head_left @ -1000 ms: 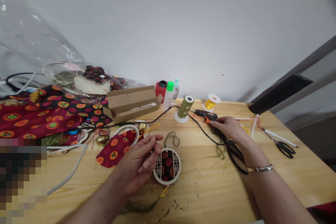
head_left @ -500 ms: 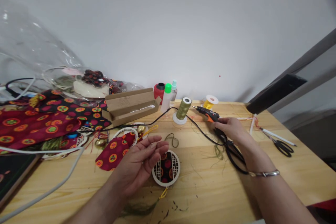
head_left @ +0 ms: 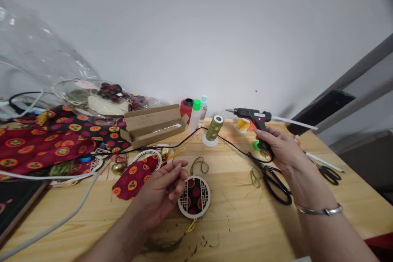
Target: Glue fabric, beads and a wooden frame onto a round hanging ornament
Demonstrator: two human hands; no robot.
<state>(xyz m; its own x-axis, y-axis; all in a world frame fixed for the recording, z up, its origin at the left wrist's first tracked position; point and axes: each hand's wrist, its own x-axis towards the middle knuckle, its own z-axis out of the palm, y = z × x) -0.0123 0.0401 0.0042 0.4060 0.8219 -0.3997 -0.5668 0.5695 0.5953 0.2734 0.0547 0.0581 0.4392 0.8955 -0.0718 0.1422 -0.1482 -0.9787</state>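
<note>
My right hand point(head_left: 281, 149) grips a black hot glue gun point(head_left: 250, 115) and holds it upright above the wooden table point(head_left: 245, 221), nozzle pointing left, a white glue stick out the back, a red light on. Its black cord runs left across the table. My left hand point(head_left: 161, 192) hovers palm up with fingers loosely curled, just left of a round white lattice ornament point(head_left: 195, 196) with red patterned fabric inside. What the fingers pinch, if anything, I cannot make out. A loop of olive thread point(head_left: 199, 163) lies above the ornament.
An olive thread spool point(head_left: 214, 129), a yellow spool point(head_left: 242, 125), a red spool and small bottles point(head_left: 196, 112) stand by the wall. Black scissors point(head_left: 274, 182) lie under my right wrist, another pair point(head_left: 328, 172) far right. A cardboard box point(head_left: 153, 125), patterned fabrics point(head_left: 46, 143) and plastic wrap fill the left.
My right hand has closed on the glue gun and lifted it off the table, turning it upright. My left hand has curled its fingers slightly and stayed by the ornament.
</note>
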